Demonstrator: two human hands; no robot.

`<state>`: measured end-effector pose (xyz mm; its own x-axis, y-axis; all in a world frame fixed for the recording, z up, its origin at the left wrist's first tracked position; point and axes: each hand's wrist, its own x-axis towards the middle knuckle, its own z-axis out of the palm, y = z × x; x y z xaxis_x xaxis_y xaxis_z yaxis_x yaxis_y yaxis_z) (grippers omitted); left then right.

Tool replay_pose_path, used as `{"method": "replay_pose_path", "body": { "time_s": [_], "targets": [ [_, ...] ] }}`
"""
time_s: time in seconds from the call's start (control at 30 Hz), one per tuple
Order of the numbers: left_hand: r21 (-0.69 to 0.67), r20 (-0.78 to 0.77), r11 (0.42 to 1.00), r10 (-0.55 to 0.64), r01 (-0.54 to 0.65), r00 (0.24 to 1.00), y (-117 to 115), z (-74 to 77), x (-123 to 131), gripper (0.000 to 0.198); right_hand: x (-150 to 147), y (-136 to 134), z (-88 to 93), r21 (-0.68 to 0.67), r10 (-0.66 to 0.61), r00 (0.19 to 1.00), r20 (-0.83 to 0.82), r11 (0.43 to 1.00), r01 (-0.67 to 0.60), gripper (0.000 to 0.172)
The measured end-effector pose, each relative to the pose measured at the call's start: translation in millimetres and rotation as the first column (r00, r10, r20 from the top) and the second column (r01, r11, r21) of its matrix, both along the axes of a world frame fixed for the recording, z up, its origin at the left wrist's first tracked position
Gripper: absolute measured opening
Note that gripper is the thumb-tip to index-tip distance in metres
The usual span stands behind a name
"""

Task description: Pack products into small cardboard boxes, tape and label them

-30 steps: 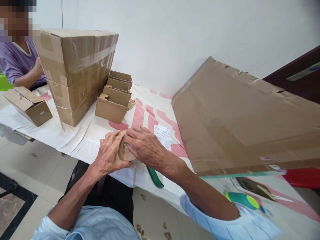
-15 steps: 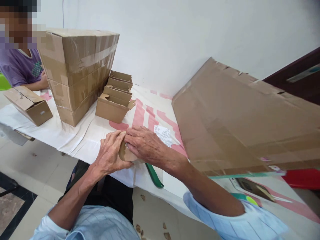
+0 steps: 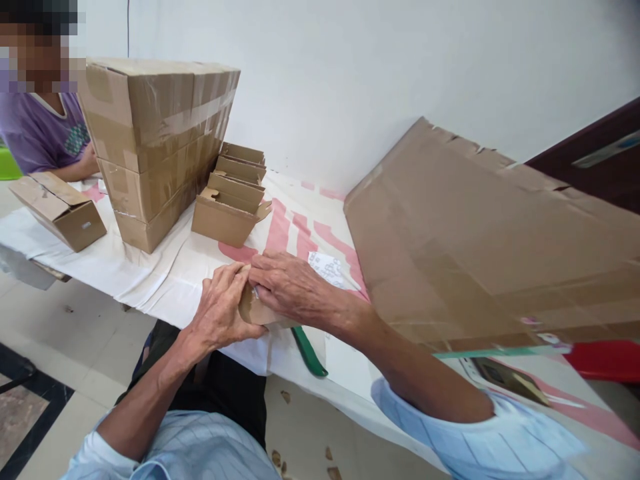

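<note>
Both my hands were closed on one small cardboard piece (image 3: 253,311), at the near edge of the table (image 3: 150,280). My left hand (image 3: 220,310) gripped it from the left, thumb underneath and fingers curled over the top edge. My right hand (image 3: 287,287) covered it from the right, fingers pressed flat on its upper face, fingertips meeting my left fingers. Only a tan wedge of the piece showed between the two hands; could not tell its full shape.

A green handle (image 3: 307,350) lay on the table edge just under my right wrist, partly hidden by it. A printed paper slip (image 3: 330,270) sat just behind my right hand, on the white and pink cloth.

To the right, a big flat cardboard sheet (image 3: 490,233) rested tilted over the table, leaning up toward the wall. Farther back on the left, a row of small open boxes (image 3: 233,200) stood nested one behind another, beside a stack of taped cartons (image 3: 155,133). A closed small box (image 3: 57,210) lay at the far left corner of the table. Another person in a purple shirt (image 3: 43,133) sat behind the stack, well apart from my hands.
</note>
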<state>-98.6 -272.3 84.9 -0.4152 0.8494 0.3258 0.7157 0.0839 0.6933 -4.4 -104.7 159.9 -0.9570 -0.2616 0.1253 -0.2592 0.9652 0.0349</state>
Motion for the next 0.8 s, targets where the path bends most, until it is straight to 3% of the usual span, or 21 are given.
{"method": "replay_pose_path", "body": {
  "time_s": [0.27,0.53,0.8],
  "targets": [
    [-0.015,0.008,1.000,0.001,-0.001,1.000,-1.5,0.6,-2.1,0.108,4.1,3.2,3.0,-0.077,-0.001,1.000,0.012,0.997,0.002,0.029],
    [-0.020,0.021,1.000,0.005,-0.004,1.000,-0.4,4.0,0.0,0.109,7.2,3.8,-0.2,0.040,0.022,1.000,-0.021,0.999,-0.021,0.029],
    [-0.035,0.023,0.999,-0.006,0.007,1.000,-0.4,5.8,1.4,0.108,4.1,7.4,-5.1,0.007,0.037,0.999,0.022,0.999,-0.037,0.031]
  ]
}}
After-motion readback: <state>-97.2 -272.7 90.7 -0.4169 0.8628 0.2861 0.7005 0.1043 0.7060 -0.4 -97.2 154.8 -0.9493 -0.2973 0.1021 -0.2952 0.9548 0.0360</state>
